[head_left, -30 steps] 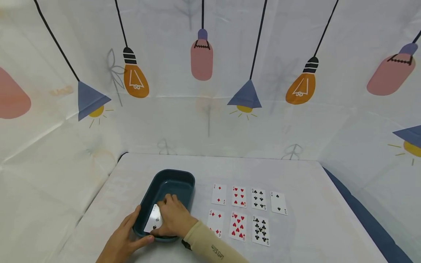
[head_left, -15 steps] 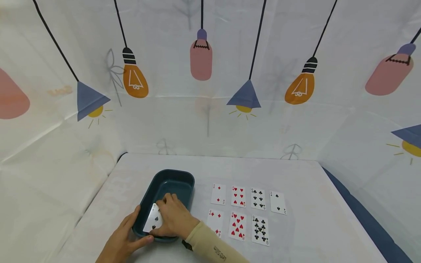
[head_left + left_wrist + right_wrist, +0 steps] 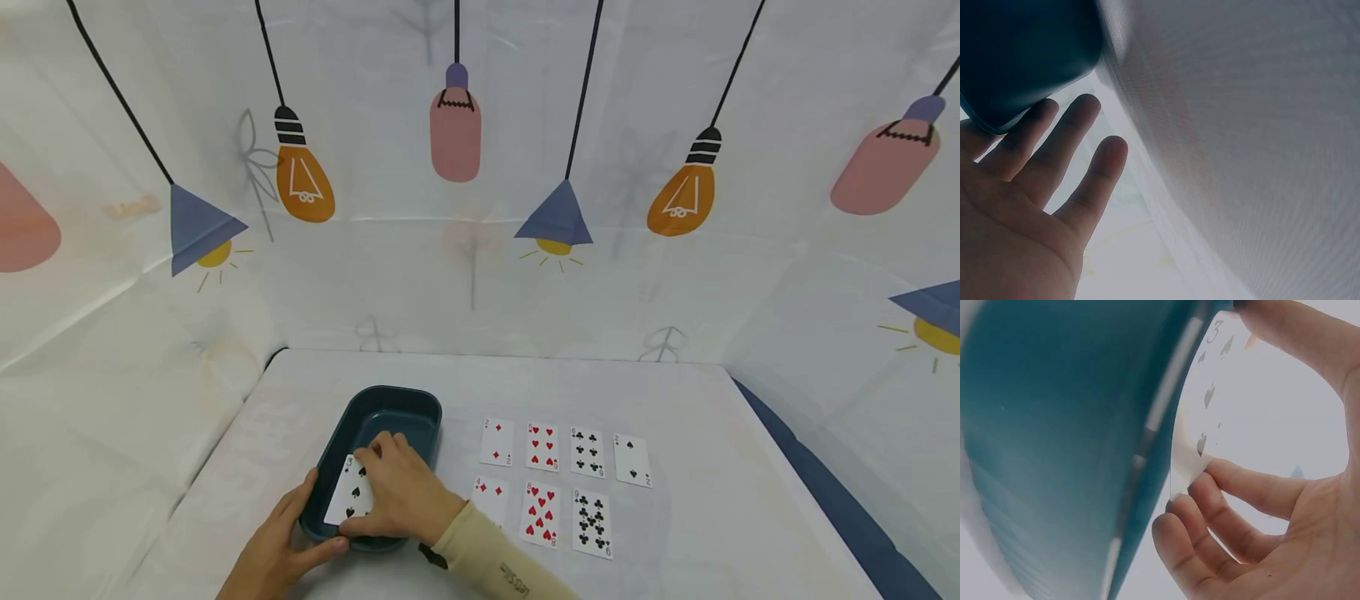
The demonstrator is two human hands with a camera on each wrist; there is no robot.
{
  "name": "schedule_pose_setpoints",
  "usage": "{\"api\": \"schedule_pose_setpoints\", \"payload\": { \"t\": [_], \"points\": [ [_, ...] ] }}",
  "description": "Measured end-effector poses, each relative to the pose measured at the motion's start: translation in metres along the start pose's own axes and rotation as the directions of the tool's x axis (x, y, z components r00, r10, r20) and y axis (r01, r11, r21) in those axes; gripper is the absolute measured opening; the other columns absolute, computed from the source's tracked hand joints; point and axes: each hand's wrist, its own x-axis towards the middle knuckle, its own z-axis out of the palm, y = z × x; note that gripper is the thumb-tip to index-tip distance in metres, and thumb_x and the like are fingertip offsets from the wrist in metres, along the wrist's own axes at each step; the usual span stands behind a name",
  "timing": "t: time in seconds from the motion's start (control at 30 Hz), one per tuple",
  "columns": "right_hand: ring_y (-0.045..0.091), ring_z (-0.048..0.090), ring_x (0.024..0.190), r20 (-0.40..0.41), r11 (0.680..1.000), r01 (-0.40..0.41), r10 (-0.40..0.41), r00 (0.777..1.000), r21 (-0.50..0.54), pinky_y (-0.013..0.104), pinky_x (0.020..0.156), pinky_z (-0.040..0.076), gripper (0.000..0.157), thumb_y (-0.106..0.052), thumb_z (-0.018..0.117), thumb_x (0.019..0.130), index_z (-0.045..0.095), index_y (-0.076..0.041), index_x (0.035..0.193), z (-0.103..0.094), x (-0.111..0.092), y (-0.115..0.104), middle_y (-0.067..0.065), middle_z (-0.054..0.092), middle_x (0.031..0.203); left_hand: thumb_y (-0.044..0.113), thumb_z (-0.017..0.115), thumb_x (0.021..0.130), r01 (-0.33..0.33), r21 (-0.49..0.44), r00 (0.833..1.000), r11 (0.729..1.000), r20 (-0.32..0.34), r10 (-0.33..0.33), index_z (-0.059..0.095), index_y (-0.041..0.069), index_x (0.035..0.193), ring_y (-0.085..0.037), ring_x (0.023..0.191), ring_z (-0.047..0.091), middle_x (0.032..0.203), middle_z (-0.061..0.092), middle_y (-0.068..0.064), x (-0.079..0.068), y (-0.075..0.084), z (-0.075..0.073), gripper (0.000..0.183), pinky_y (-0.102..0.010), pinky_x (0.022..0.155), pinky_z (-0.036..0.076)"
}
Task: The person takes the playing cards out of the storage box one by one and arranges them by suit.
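My right hand (image 3: 408, 492) pinches a white playing card (image 3: 347, 496) between thumb and fingertips, over the near end of a dark teal tray (image 3: 393, 412). The card, with a 3 and black spades, leans up at a tilt, its right part behind the fingers. In the right wrist view, the card (image 3: 1194, 412) bends a little beside the tray's wall (image 3: 1054, 425). At the tray's near left corner, my left hand (image 3: 273, 537) rests its thumb and forefinger along the rim. Its other fingers (image 3: 1063, 140) stretch out nearly straight by the tray's side (image 3: 1029, 56).
Face-up cards lie in two rows right of the tray, among them a two of diamonds (image 3: 497, 442), an eight of hearts (image 3: 540, 513) and a two of spades (image 3: 633, 460). My right sleeve (image 3: 498, 554) partly covers the four of diamonds (image 3: 491, 498). A lamp-print cloth (image 3: 375, 283) hangs behind.
The right hand has lifted slightly, raising the card with it so that the 3 in its upper corner shows. The left hand stays at the tray's corner.
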Motion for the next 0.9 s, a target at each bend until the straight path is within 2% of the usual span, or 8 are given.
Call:
{"api": "schedule_pose_setpoints", "payload": {
  "t": [0.23, 0.4, 0.63, 0.9],
  "points": [
    [0.011, 0.050, 0.103, -0.011, 0.999, 0.009, -0.009, 1.000, 0.033, 0.018, 0.090, 0.047, 0.083, -0.069, 0.079, 0.073, 0.061, -0.015, 0.135, -0.011, -0.004, 0.002, 0.001, 0.055, 0.124, 0.062, 0.078, 0.078, -0.031, 0.004, 0.999, 1.000, -0.006, 0.031, 0.011, 0.010, 0.164, -0.049, 0.138, 0.039, 0.158, 0.030, -0.028, -0.001, -0.001, -0.001, 0.120, -0.066, 0.104, 0.041],
    [0.012, 0.051, 0.104, -0.046, 0.999, 0.014, -0.012, 0.999, 0.041, 0.020, 0.093, 0.048, 0.083, -0.068, 0.080, 0.073, 0.062, -0.014, 0.134, -0.017, -0.008, 0.007, 0.002, 0.056, 0.123, 0.061, 0.079, 0.078, -0.084, 0.009, 0.995, 0.996, -0.052, 0.085, 0.015, 0.009, 0.163, -0.048, 0.136, 0.042, 0.155, 0.034, -0.027, -0.004, -0.002, -0.001, 0.118, -0.066, 0.103, 0.043],
    [0.015, 0.051, 0.108, -0.088, 0.999, 0.018, -0.014, 0.996, 0.050, 0.021, 0.094, 0.049, 0.085, -0.067, 0.080, 0.073, 0.060, -0.013, 0.136, -0.023, -0.015, 0.017, 0.004, 0.055, 0.125, 0.062, 0.079, 0.078, -0.044, 0.009, 0.999, 0.999, -0.015, 0.044, 0.010, 0.012, 0.164, -0.049, 0.139, 0.037, 0.158, 0.029, -0.028, -0.002, -0.001, -0.001, 0.121, -0.067, 0.105, 0.040],
    [0.016, 0.049, 0.108, -0.062, 0.994, -0.013, 0.021, 0.998, 0.113, 0.021, 0.091, 0.048, 0.083, -0.063, 0.081, 0.075, 0.059, -0.013, 0.138, -0.034, -0.028, 0.029, 0.004, 0.054, 0.126, 0.064, 0.078, 0.078, -0.067, 0.003, 0.997, 0.998, -0.031, 0.067, 0.012, 0.011, 0.164, -0.048, 0.139, 0.038, 0.158, 0.031, -0.027, -0.004, -0.001, -0.001, 0.121, -0.065, 0.103, 0.043]
  ]
}}
